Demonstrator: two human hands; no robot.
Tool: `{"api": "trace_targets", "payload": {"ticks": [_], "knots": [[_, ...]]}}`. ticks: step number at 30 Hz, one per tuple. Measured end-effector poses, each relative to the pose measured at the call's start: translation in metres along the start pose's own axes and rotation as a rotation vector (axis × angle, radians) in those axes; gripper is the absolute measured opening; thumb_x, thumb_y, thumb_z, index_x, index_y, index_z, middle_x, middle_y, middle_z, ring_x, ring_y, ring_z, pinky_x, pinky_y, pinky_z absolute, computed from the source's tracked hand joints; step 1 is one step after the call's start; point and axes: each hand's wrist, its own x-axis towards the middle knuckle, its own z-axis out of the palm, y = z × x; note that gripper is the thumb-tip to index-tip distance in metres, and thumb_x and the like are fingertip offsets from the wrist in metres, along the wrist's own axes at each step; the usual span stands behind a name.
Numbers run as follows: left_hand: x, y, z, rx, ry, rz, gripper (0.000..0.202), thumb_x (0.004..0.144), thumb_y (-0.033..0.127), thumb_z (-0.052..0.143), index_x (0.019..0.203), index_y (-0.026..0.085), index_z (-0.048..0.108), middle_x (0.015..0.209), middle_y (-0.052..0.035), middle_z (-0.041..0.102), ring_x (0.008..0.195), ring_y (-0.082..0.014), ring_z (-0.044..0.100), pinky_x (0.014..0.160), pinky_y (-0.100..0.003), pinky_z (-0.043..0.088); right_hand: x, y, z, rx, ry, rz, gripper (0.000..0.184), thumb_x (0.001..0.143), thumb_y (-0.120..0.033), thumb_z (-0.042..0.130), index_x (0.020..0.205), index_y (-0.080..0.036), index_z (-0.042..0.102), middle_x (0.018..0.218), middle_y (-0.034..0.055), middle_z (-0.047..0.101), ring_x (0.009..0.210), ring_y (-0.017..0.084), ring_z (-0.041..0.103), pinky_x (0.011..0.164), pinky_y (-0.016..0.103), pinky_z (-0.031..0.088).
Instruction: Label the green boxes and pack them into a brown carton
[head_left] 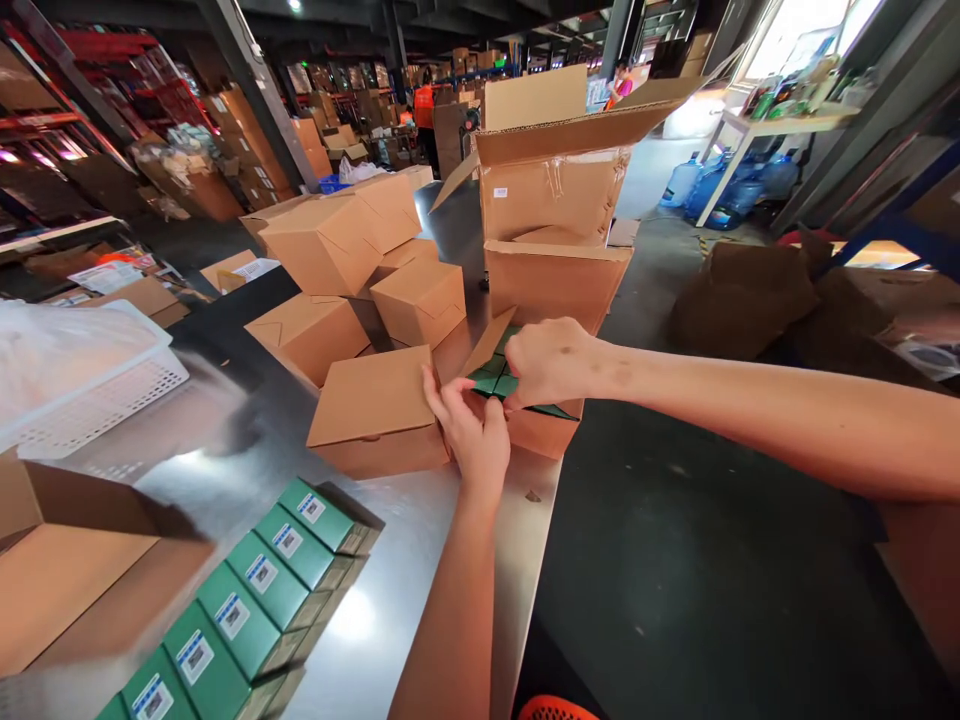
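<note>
An open cardboard box (545,433) packed with green boxes (491,372) sits at the table's right edge. My right hand (555,362) is closed in a fist over its top, knuckles up; whatever its fingertips grip is hidden. My left hand (474,432) reaches to the same box's near left corner, fingers apart and thumb close to the right fingertips. Beside my left fingers stands a closed cardboard box (375,400). A row of green boxes with white code labels (262,575) lies on the metal table nearer me.
Several closed cartons (322,240) are piled behind. A large open carton (551,195) rises at the table's far right end. Left are a white perforated basket (97,385) and an open carton (82,590). Water jugs (727,190) stand under a side table. A person in orange (424,110) is far off.
</note>
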Motion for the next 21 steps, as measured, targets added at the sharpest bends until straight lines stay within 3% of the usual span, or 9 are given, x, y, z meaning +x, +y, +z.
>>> {"api": "trace_targets", "payload": {"ticks": [2, 4, 7, 11, 17, 19, 21], "knots": [[0.0, 0.001, -0.001, 0.023, -0.002, -0.016, 0.032, 0.075, 0.008, 0.055, 0.104, 0.02, 0.063, 0.162, -0.0137, 0.015, 0.143, -0.0261, 0.033, 0.111, -0.038, 0.038, 0.005, -0.005, -0.008, -0.018, -0.044, -0.024, 0.04, 0.062, -0.055, 0.076, 0.077, -0.018, 0.074, 0.069, 0.0075, 0.067, 0.069, 0.028, 0.067, 0.054, 0.033, 0.045], [0.001, 0.001, -0.003, 0.042, -0.022, -0.013, 0.047, 0.075, 0.009, 0.055, 0.121, 0.021, 0.063, 0.164, -0.0117, 0.009, 0.147, -0.0272, 0.025, 0.114, -0.038, 0.034, 0.012, -0.007, -0.012, -0.003, -0.099, -0.051, 0.039, 0.059, -0.055, 0.077, 0.073, -0.019, 0.073, 0.066, 0.0049, 0.066, 0.068, 0.026, 0.066, 0.054, 0.031, 0.045], [0.002, -0.002, -0.004, 0.079, -0.048, 0.004, 0.067, 0.077, 0.011, 0.055, 0.142, 0.023, 0.048, 0.165, -0.0084, 0.002, 0.149, -0.0285, 0.019, 0.117, -0.04, 0.031, 0.02, 0.0, -0.016, 0.063, -0.151, -0.022, 0.04, 0.056, -0.056, 0.076, 0.068, -0.018, 0.072, 0.066, 0.0043, 0.066, 0.066, 0.025, 0.065, 0.053, 0.03, 0.045], [0.002, -0.006, -0.003, 0.08, -0.05, 0.041, 0.068, 0.079, 0.013, 0.055, 0.146, 0.021, 0.044, 0.164, -0.0092, 0.0, 0.148, -0.0281, 0.02, 0.118, -0.039, 0.028, 0.021, 0.021, -0.029, 0.141, -0.073, 0.052, 0.034, 0.059, -0.051, 0.074, 0.07, -0.019, 0.074, 0.067, 0.0032, 0.068, 0.066, 0.024, 0.065, 0.054, 0.031, 0.044], [0.002, -0.004, -0.004, 0.077, -0.073, 0.032, 0.067, 0.081, 0.014, 0.053, 0.147, 0.016, 0.042, 0.164, -0.0131, 0.0, 0.149, -0.0262, 0.016, 0.12, -0.038, 0.023, 0.015, 0.037, -0.042, 0.264, 0.014, 0.012, 0.03, 0.063, -0.049, 0.078, 0.07, -0.019, 0.073, 0.065, 0.0003, 0.067, 0.066, 0.021, 0.064, 0.057, 0.031, 0.046], [0.002, -0.005, -0.005, 0.067, -0.076, 0.03, 0.07, 0.081, 0.015, 0.055, 0.149, 0.02, 0.037, 0.164, -0.0109, 0.006, 0.149, -0.0257, 0.018, 0.119, -0.039, 0.025, 0.01, 0.039, -0.041, 0.298, 0.147, -0.064, 0.036, 0.065, -0.053, 0.079, 0.078, -0.019, 0.074, 0.077, 0.0019, 0.068, 0.077, 0.024, 0.065, 0.068, 0.035, 0.05], [0.001, -0.006, -0.005, 0.027, -0.076, 0.034, 0.08, 0.081, 0.015, 0.057, 0.154, 0.023, 0.025, 0.162, -0.0101, 0.019, 0.147, -0.0251, 0.026, 0.117, -0.039, 0.029, 0.004, 0.047, -0.038, 0.304, 0.47, -0.061, 0.046, 0.071, -0.057, 0.076, 0.096, -0.018, 0.072, 0.099, 0.0063, 0.067, 0.096, 0.029, 0.062, 0.085, 0.042, 0.049]]}}
